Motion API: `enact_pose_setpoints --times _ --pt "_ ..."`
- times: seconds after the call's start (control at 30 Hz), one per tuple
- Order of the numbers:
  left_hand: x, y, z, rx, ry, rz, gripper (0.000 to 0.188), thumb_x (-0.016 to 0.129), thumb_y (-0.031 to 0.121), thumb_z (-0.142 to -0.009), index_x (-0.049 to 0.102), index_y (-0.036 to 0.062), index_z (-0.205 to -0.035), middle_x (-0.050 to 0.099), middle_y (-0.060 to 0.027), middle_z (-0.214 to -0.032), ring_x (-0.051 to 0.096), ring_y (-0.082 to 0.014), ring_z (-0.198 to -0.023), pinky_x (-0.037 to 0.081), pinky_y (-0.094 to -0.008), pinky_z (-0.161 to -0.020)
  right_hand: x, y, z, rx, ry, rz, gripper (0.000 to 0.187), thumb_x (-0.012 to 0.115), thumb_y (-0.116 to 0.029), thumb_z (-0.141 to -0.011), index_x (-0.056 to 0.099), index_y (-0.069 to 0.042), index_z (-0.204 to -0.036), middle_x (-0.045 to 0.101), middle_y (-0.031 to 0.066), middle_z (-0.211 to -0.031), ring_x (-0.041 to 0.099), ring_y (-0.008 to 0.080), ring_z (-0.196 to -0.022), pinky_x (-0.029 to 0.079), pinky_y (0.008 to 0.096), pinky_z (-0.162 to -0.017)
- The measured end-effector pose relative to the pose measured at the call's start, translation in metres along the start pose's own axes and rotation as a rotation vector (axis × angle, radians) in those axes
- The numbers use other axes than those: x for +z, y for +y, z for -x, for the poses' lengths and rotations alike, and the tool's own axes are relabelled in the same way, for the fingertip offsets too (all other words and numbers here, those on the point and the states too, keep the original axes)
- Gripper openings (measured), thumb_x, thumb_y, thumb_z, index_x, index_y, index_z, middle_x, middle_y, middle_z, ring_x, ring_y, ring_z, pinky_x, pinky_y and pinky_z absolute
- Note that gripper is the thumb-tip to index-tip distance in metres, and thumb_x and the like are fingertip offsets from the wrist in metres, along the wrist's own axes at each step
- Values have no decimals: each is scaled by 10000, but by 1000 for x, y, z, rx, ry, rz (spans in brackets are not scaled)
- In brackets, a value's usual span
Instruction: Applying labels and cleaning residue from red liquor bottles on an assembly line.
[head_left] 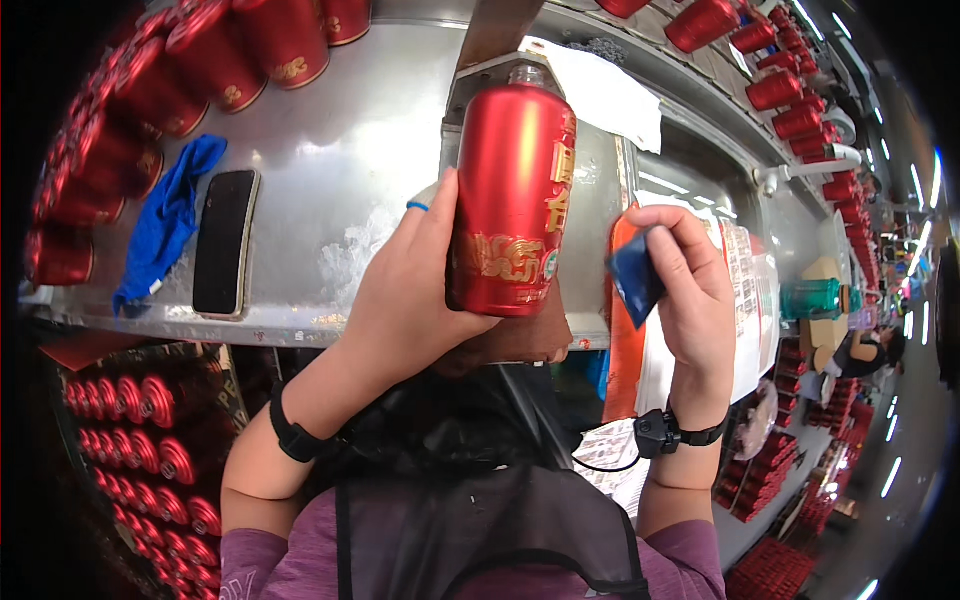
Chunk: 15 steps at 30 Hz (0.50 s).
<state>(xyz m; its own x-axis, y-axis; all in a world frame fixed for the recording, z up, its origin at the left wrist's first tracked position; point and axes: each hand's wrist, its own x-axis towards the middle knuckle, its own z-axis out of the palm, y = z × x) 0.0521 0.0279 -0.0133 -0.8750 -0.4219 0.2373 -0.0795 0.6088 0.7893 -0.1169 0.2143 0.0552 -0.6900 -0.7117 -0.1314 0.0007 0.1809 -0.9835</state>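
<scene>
A glossy red bottle (pixel 508 190) with gold decoration and a clear, uncapped neck stands tilted slightly in front of me. My left hand (pixel 408 265) is wrapped round its left side and lower part. To the right of the bottle, my right hand (pixel 685 275) pinches a small dark blue piece (pixel 636 277) between thumb and fingers; it looks like a flat pad or folded film, its exact kind unclear. The blue piece and the bottle are apart.
Red bottles (pixel 215 60) crowd the metal bench (pixel 340 130) at the far left. Nearby lie a blue cloth (pixel 172 215) and a black phone (pixel 227 243). White sheets (pixel 690 340) and an orange strip (pixel 624 370) lie at right. Stacked red bottles (pixel 160 400) fill a box below left.
</scene>
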Motion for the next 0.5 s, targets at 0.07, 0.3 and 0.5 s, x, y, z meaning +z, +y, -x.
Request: enact_pose_setpoints --times 0.07,0.3,0.5 --pt "-5 9 2 -33 -5 -42 1099 889 239 -658 266 -60 -1513 540 -232 -1200 565 -398 -1059 500 -439 -872 6 -15 -3 -30 -35 61 284 665 -61 -943 606 -37 -1220 612 -2 -992 563 58 -924 465 212 -835" --pt "4 3 8 158 157 -147 1148 890 200 -605 268 11 -1551 543 -184 -1276 546 -359 -1067 443 -447 -937 32 -42 -32 -244 -167 359 293 725 -55 -882 652 -22 -1164 661 31 -1012 609 95 -946 491 253 -849" --pt "9 0 11 52 144 -38 1136 882 231 -623 266 -11 -1546 556 -179 -1230 534 -340 -1033 433 -426 -920 47 -53 -52 -474 -338 733 283 682 -41 -925 653 -15 -1205 640 29 -1034 600 93 -948 484 240 -853"
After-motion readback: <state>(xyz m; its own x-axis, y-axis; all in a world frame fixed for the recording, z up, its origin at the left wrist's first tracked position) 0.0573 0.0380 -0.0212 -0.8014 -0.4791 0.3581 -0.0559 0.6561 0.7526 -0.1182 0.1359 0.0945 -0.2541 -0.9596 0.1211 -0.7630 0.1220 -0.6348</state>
